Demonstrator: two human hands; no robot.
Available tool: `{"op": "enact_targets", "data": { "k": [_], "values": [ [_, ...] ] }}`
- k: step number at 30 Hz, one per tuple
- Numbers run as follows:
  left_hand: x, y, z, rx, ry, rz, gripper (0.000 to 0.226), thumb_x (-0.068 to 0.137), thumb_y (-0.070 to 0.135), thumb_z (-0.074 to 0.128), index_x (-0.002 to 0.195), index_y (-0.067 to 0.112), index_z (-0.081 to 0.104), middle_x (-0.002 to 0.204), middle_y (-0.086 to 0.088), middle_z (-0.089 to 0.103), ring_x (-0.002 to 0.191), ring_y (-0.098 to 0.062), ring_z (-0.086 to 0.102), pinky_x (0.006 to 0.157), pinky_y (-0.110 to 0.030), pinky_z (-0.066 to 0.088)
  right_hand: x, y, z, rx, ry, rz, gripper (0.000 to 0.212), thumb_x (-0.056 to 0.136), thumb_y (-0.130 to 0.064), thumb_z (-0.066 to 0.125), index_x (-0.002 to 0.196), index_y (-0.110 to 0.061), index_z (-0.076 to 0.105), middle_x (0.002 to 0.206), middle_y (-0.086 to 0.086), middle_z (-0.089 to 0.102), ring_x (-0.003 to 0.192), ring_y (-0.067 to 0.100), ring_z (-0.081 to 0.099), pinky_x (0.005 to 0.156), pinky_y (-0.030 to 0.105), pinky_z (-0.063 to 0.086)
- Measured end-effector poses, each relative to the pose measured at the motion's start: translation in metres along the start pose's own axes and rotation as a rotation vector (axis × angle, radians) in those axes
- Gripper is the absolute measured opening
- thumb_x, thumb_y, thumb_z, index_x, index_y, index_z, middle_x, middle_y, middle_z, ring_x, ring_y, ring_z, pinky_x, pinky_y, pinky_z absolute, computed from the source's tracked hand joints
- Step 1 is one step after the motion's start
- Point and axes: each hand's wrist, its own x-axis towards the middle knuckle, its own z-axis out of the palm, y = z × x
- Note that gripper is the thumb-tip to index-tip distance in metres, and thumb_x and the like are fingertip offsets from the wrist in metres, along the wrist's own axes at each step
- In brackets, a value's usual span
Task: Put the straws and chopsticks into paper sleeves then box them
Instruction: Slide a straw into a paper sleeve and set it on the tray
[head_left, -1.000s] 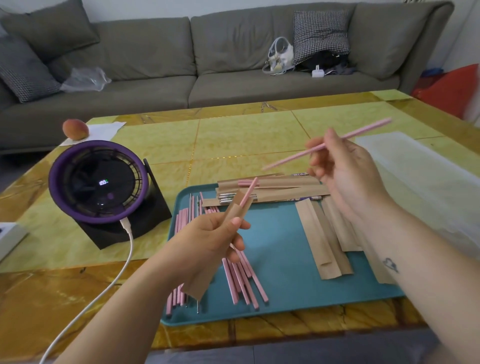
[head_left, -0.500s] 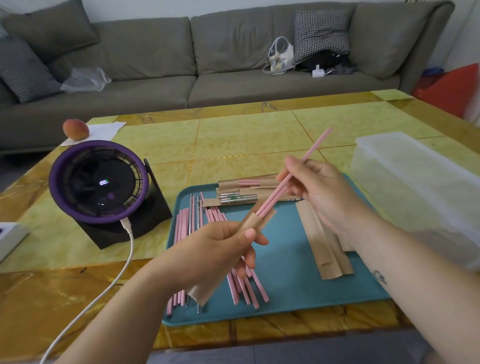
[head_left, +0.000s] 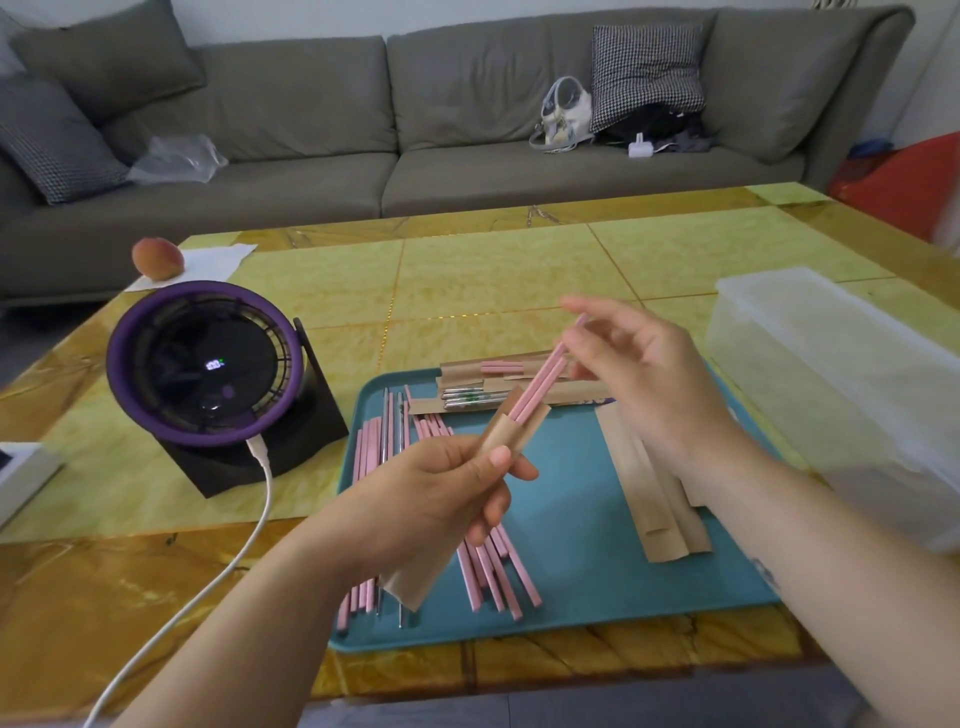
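Two straws (head_left: 540, 384) now share the sleeve (head_left: 506, 434) our left hand (head_left: 431, 499) grips, nearly boxable; right hand (head_left: 649, 379) pinching or not, unclear.

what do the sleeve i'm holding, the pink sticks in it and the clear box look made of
Sleeve: brown kraft-type paper, matte, creased flat.
Pink sticks: uncertain, likely plastic or coated paper; smooth, evenly coloured.
Box: probably plastic, frosted, with hazy see-through walls.
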Motion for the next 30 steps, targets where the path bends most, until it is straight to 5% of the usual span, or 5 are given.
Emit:
{"op": "enact_targets", "data": {
  "k": [4,11,17,24,30],
  "values": [
    [0.001,-0.003,-0.003,-0.063,0.038,0.032,0.034,0.088,0.041,0.045,0.098,0.015,0.065,0.062,0.003,0.054,0.053,-0.010,0.047,0.060,-0.020,0.042,-0.008,0.000,0.016,-0.012,-0.227,0.016,0.029,0.090,-0.013,0.059,0.117,-0.023,0.061,0.095,0.006,0.070,0.085,0.027,0.065,0.078,0.030,0.056],
    [0.013,-0.006,-0.002,-0.425,0.370,0.166,0.034,0.081,0.043,0.048,0.098,0.027,0.073,0.094,0.002,0.072,0.097,-0.016,0.065,0.086,-0.034,0.047,-0.014,0.000,0.021,-0.151,-0.330,0.137,0.018,0.083,-0.027,0.067,0.099,-0.030,0.060,0.093,-0.004,0.068,0.085,0.024,0.064,0.088,0.044,0.051],
    [0.021,0.006,0.009,-0.583,0.461,0.193,0.031,0.097,0.036,0.037,0.108,0.032,0.065,0.102,0.007,0.070,0.100,-0.009,0.062,0.081,-0.030,0.049,-0.024,0.010,0.034,-0.220,-0.501,0.232,0.005,0.087,-0.028,0.064,0.084,-0.024,0.063,0.084,0.001,0.073,0.080,0.015,0.069,0.086,0.044,0.052],
    [0.027,-0.005,0.005,0.336,0.522,0.099,0.029,0.098,0.030,0.046,0.125,0.032,0.054,0.104,0.023,0.058,0.093,0.012,0.051,0.075,-0.008,0.037,0.013,0.023,-0.011,-0.576,-0.259,0.084,0.010,0.093,-0.022,0.055,0.094,-0.030,0.061,0.076,-0.019,0.058,0.068,-0.006,0.049,0.061,0.016,0.035],
    [0.030,-0.020,0.007,0.770,0.383,0.029,0.037,0.096,0.038,0.045,0.133,0.035,0.047,0.128,0.014,0.051,0.116,-0.008,0.049,0.104,-0.032,0.037,0.039,0.057,-0.030,-0.752,-0.186,0.103,0.020,0.093,-0.022,0.054,0.110,-0.018,0.065,0.086,-0.012,0.057,0.080,0.008,0.051,0.063,0.023,0.035]
  ]
}}
